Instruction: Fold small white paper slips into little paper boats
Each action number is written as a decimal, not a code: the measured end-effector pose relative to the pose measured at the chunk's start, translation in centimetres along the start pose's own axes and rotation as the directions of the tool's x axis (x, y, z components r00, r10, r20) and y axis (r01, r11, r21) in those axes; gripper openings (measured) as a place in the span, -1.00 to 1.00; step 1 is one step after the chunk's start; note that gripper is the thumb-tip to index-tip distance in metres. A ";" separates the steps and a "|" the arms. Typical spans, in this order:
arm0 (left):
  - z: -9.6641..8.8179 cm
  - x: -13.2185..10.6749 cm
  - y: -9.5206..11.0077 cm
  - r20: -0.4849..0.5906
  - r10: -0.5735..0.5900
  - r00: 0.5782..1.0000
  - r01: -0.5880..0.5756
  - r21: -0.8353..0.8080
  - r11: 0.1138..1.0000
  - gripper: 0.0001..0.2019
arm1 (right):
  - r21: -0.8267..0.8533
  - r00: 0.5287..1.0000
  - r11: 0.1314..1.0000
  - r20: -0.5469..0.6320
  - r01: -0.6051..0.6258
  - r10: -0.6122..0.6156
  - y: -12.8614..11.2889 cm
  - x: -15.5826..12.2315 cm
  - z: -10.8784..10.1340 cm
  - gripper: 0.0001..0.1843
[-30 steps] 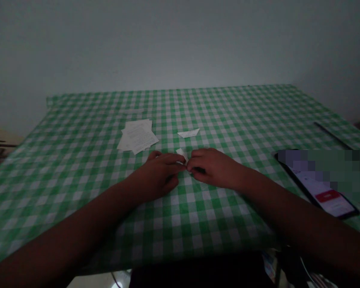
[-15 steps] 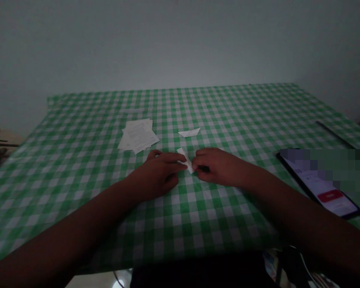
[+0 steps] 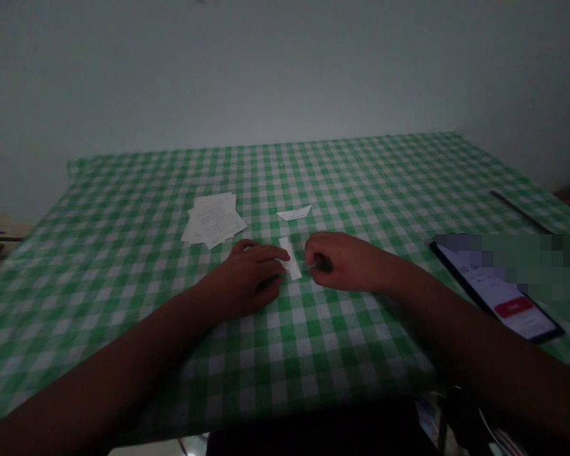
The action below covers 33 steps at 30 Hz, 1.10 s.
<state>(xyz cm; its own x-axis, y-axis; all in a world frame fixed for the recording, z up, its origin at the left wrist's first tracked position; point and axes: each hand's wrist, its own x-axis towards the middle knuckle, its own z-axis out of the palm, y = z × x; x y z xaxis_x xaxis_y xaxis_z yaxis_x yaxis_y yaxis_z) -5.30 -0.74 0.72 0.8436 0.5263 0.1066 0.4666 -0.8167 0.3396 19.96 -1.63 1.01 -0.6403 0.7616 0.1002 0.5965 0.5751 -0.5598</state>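
Observation:
A narrow folded strip of white paper [image 3: 291,261] lies on the checked cloth between my hands. The fingertips of my left hand [image 3: 251,277] rest on its left edge, fingers stretched out and a little apart. Just right of the strip, and apart from it, is my right hand [image 3: 339,261], its fingers curled in with the thumb and forefinger close together; nothing shows in them. Beyond the strip lies a small folded paper [image 3: 294,213] shaped like a flat boat, with lines of print. Farther left is a loose stack of printed paper sheets [image 3: 215,220].
A green and white checked tablecloth [image 3: 313,354] covers the table, which meets a plain wall [image 3: 285,69] at the back. At the right lies a tablet or large phone [image 3: 508,297] with its screen lit, partly blurred out. Behind it is a thin dark rod [image 3: 517,209].
My right hand has come away from the paper strip, leaving a gap between them. The strip now lies more upright in view, my left fingertips still on it. The camera has shifted slightly.

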 end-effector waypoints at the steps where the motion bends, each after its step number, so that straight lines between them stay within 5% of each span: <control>1: 0.0 0.1 0.0 -0.007 0.004 1.000 -0.005 -0.001 1.000 -0.84 | 0.003 1.000 1.000 -0.005 -0.004 0.004 0.0 0.0 0.0 -0.91; 9: 0.5 0.3 -0.5 -0.042 0.036 0.998 -0.035 0.025 0.999 -0.87 | 0.030 0.999 0.999 0.029 0.022 -0.023 -0.2 0.1 -0.2 -0.90; 16: 0.2 0.6 -0.5 -0.004 0.130 0.991 -0.130 -0.032 0.991 -0.84 | -0.168 0.991 0.985 -0.135 -0.029 0.006 0.2 0.7 0.6 -0.72; 21: 0.4 0.3 -0.8 0.012 0.159 0.987 -0.158 -0.022 0.987 -0.86 | -0.268 0.990 0.961 -0.139 -0.073 0.037 0.2 0.9 1.8 -0.58; 26: 0.5 0.3 -0.9 -0.027 0.104 0.994 -0.104 -0.012 0.994 -0.85 | -0.185 0.983 0.977 -0.165 -0.109 0.078 -0.3 1.0 2.4 -0.69; 33: 0.2 0.1 -0.3 -0.060 -0.074 0.995 0.075 0.007 0.997 -0.53 | -0.119 0.979 0.985 -0.178 -0.123 0.101 -0.2 1.0 2.3 -0.79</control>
<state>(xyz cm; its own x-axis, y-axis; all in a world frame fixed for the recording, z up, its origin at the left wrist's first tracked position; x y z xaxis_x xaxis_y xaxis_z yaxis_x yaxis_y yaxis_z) -5.32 -0.54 0.40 0.7893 0.5986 0.1369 0.5302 -0.7768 0.3398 18.05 -1.63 -0.72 -0.4802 0.8567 0.1885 0.7242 0.5085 -0.4659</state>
